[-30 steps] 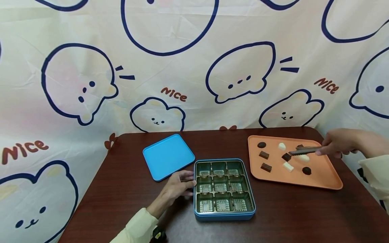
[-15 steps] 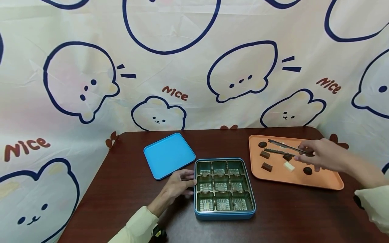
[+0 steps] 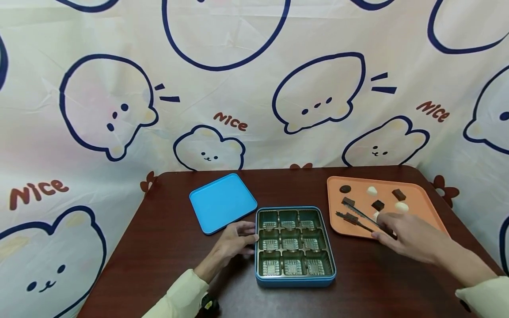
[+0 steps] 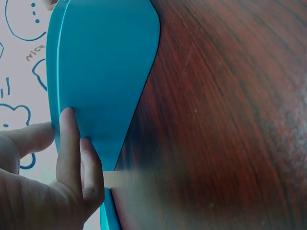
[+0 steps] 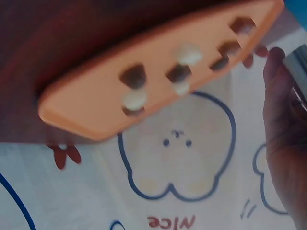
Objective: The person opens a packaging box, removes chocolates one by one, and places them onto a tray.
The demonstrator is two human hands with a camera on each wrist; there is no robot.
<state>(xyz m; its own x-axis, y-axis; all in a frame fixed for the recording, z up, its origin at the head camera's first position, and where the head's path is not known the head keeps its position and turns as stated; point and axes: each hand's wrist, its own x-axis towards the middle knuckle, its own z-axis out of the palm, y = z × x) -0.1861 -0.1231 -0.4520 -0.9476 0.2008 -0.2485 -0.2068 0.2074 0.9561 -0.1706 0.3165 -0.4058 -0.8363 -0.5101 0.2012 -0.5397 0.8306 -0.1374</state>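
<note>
My right hand (image 3: 411, 236) holds a pair of metal tongs (image 3: 365, 216) over the front left of an orange tray (image 3: 427, 216). The tong arms are spread, their tips beside two brown chocolate-like pieces; whether they touch is unclear. In the right wrist view, the blurred tray (image 5: 76, 112) shows, with the tongs (image 5: 300, 67) at the right edge. My left hand (image 3: 232, 243) touches the left side of a blue tin (image 3: 295, 282) with a gold insert divided into several compartments. In the left wrist view, fairly straight fingers (image 4: 69, 153) lie against the tin's wall (image 4: 105, 62).
A blue lid (image 3: 222, 203) lies on the dark wooden table (image 3: 179, 260), behind my left hand. Also on the tray are a dark round piece (image 3: 345, 189), a white piece (image 3: 371, 191) and several others. A patterned cloth (image 3: 254, 97) hangs behind the table.
My right hand has moved left and toward me with the tongs, whose arms have spread and now reach the tray's front left. The left hand and the tin stay put.
</note>
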